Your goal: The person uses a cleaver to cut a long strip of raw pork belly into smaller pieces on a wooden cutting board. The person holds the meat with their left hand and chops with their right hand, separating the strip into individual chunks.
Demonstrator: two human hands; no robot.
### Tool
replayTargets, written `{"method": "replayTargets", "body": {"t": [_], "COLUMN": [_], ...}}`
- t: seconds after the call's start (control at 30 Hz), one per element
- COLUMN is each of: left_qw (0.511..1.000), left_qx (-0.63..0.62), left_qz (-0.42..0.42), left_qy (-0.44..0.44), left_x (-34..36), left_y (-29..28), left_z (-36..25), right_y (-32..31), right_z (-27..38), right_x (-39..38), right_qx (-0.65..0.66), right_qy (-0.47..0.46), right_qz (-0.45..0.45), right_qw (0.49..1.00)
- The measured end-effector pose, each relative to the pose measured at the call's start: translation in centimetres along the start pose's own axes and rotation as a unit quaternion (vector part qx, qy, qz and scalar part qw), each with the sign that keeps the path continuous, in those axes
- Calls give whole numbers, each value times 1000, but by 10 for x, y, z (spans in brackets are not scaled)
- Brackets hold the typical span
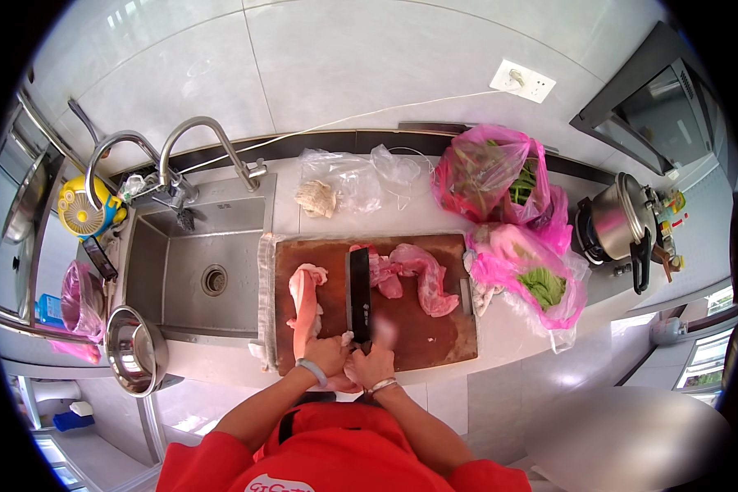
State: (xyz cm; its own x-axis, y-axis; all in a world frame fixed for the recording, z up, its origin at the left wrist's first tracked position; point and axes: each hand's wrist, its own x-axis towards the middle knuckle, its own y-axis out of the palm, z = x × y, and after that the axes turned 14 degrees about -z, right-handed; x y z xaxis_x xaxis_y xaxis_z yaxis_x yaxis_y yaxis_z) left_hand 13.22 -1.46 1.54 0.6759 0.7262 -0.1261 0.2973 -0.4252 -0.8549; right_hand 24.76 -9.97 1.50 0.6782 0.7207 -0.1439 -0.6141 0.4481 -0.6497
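On the brown wooden cutting board [459, 344] lies a dark-bladed cleaver [358, 287], its blade pointing away from me. My right hand [375, 365] is closed at its near end, round the handle, which the fingers hide. Close beside it, my left hand [326, 355] is closed, with a small whitish bit at its fingertips that I cannot make out. A long strip of raw pork [306, 303] lies left of the blade. To the right are a curved piece of raw meat [436, 287] and a smaller chunk [383, 275]. More meat shows below my hands.
A steel sink [160, 279] with taps is left of the board, with a metal bowl [136, 348] by its front edge. Pink plastic bags of greens [541, 287] crowd the right side. A pressure cooker [619, 217] stands farther right. Clear plastic bags [353, 184] lie behind.
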Motion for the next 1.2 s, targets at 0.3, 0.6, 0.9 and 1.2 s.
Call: {"method": "replayTargets", "body": {"t": [0.3,0.6,0.9,1.2], "left_qw": [993,997,980,840], "left_qx": [-32,63,-137,-529], "left_qz": [-43,-6,-125,51], "left_qy": [-110,-53,-68,-112], "left_x": [9,-5,-4,-8], "left_y": [19,11,-43,-25], "left_z": [27,16,-6,-28], "right_y": [-14,11,-14,-87], "right_z": [-6,15,27,-24], "right_x": [-13,-9,18,7], "right_qx": [67,37,13,-47], "right_qy": [22,22,-7,-37], "right_qz": [-29,1,-14,-56], "right_qw": [997,999,1000,997]}}
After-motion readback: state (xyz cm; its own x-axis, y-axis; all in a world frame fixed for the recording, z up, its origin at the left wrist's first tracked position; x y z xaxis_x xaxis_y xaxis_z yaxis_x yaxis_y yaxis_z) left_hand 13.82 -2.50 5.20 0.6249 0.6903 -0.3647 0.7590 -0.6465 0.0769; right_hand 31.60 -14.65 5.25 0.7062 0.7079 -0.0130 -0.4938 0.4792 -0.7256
